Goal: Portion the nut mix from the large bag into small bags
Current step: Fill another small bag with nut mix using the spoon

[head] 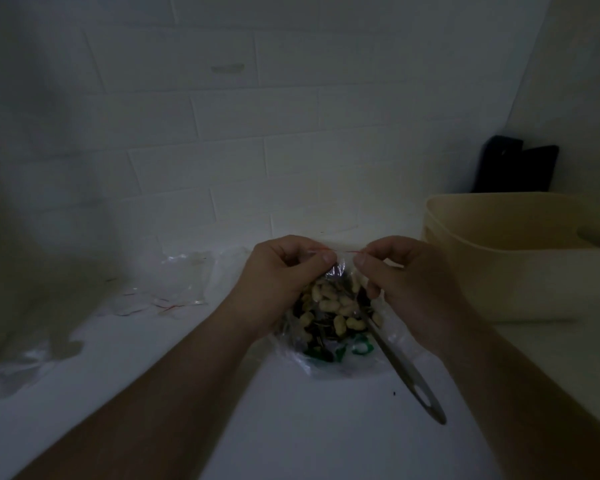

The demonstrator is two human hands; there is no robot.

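The white counter (291, 427) carries everything here, and at its middle, just below the two hands, lies the large bag (326, 344), a crumpled clear sack with green print, open at the top and still heaped with pale peanuts and dark seeds. A long-handled metal spoon (407, 375) rests in it, its handle running out toward five o'clock. A beige tub (499, 271) stands at three o'clock from the hands, and a loose scatter of spare small bags (160, 299) with red strips lies at nine o'clock. The step in hand looks like sealing or opening a small bag (340, 268), held up directly above the big one: the left hand (278, 282) and the right hand (406, 282) each pinch its red-lined top edge, fingers curled tight with thumb tips close together at twelve o'clock of the nut pile. The small bag is thin, clear and glossy; how full it is I cannot tell, since the nuts behind show through it. The next move probably calls for running the pinch along the strip evenly, keeping the mouth level so nothing spills.
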